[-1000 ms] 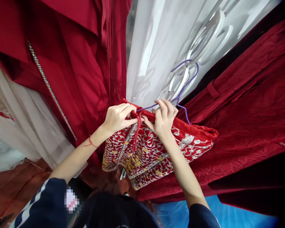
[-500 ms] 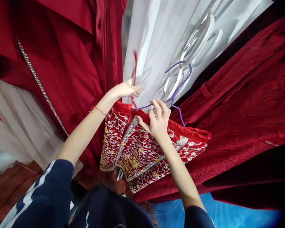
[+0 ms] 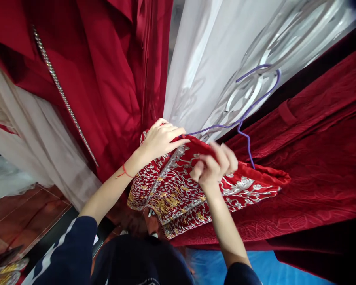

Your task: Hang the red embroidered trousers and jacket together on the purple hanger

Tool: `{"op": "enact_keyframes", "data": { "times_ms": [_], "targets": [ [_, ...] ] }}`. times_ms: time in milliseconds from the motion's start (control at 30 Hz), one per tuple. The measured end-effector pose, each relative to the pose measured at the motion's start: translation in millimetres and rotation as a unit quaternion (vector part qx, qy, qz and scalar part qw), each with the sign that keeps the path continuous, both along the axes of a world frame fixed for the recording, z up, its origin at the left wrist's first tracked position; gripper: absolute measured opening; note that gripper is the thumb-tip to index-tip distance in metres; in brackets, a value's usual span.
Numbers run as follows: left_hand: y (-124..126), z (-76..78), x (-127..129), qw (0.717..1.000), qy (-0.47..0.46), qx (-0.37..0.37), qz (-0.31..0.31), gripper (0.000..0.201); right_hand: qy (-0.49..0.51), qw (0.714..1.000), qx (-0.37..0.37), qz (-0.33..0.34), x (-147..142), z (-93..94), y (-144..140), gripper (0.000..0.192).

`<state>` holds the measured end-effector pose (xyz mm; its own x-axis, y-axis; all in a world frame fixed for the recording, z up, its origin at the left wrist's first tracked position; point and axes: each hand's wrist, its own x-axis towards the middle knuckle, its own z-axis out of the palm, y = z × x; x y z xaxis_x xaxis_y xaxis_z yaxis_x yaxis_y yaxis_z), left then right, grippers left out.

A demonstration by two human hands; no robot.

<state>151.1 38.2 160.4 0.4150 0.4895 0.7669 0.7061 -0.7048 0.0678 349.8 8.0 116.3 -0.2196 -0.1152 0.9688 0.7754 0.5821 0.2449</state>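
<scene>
An embroidered red skirt (image 3: 178, 190) with silver and gold patterns hangs from a purple wire hanger (image 3: 219, 126), its plain red waistband uppermost. My left hand (image 3: 161, 140) is closed over the waistband's left part, its fingers above the edge and its thumb stretched along the front. In front of the waistband, right of centre, my right hand (image 3: 215, 164) is curled and blurred by motion. Whether anything is in it cannot be made out. The hanger's hook loops through pale metal scrollwork. The red cord is mostly hidden near my left hand.
Dark red garments hang on the left (image 3: 109, 79) and the right (image 3: 323, 130). White cloth (image 3: 195, 59) hangs behind the hanger, beside the metal scrollwork (image 3: 261, 87). A beaded silver trim (image 3: 62, 95) runs down at left. Below are brown floor tiles (image 3: 14, 213) and blue material (image 3: 234, 263).
My left hand has come down from the raised red cord onto the waistband. My right hand has lifted from the waistband edge and curled its fingers. The view has shifted, with the hanger farther right.
</scene>
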Motion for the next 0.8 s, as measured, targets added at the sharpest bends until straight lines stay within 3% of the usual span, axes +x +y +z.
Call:
{"op": "enact_keyframes", "data": {
  "times_ms": [33, 67, 133, 200, 233, 333, 433, 633, 733, 800],
  "targets": [
    [0.2, -0.8, 1.2, 1.0, -0.008, 0.002, 0.002, 0.03, 0.001, 1.0, 0.0, 0.028, -3.5, -16.3, -11.5, 0.01],
    [-0.8, -1.4, 2.2, 1.0, -0.013, 0.005, 0.003, 0.029, -0.024, 0.995, -0.078, 0.058, -8.6, -34.9, -23.6, 0.009],
    [-4.7, -2.4, 3.5, 1.0, -0.015, 0.005, 0.007, 0.03, -0.044, 0.945, -0.307, 0.109, -24.0, -74.8, -45.6, 0.019],
    [-8.3, -3.1, 3.9, 1.0, -0.013, 0.004, 0.009, 0.031, -0.021, 0.911, -0.404, 0.082, -43.8, -109.7, -60.0, 0.024],
    [-9.5, -3.4, 4.0, 1.0, -0.013, 0.005, 0.011, 0.032, 0.013, 0.871, -0.488, 0.06, -53.8, -122.8, -63.5, 0.025],
    [-11.3, -4.0, 3.9, 1.0, -0.018, 0.011, 0.015, 0.033, 0.115, 0.774, -0.623, 0.004, -78.3, -141.1, -61.0, 0.041],
    [-12.3, -4.5, 3.9, 0.999, -0.026, 0.018, 0.018, 0.03, 0.185, 0.74, -0.646, -0.034, -91.3, -138.6, -50.4, 0.051],
    [-12.8, -6.4, 3.0, 0.999, -0.047, 0.024, 0.005, 0.028, 0.285, 0.723, -0.625, -0.063, -105.0, -139.7, -44.3, 0.049],
    [-10.3, -4.3, 2.9, 0.999, -0.047, 0.012, 0.0, 0.028, 0.383, 0.71, -0.59, 0.01, -113.4, -145.9, -44.1, 0.043],
    [-9.6, -0.8, 2.9, 0.999, -0.044, 0.002, -0.01, 0.026, 0.462, 0.668, -0.573, 0.112, -118.8, -148.1, -41.9, 0.039]
  ]
}}
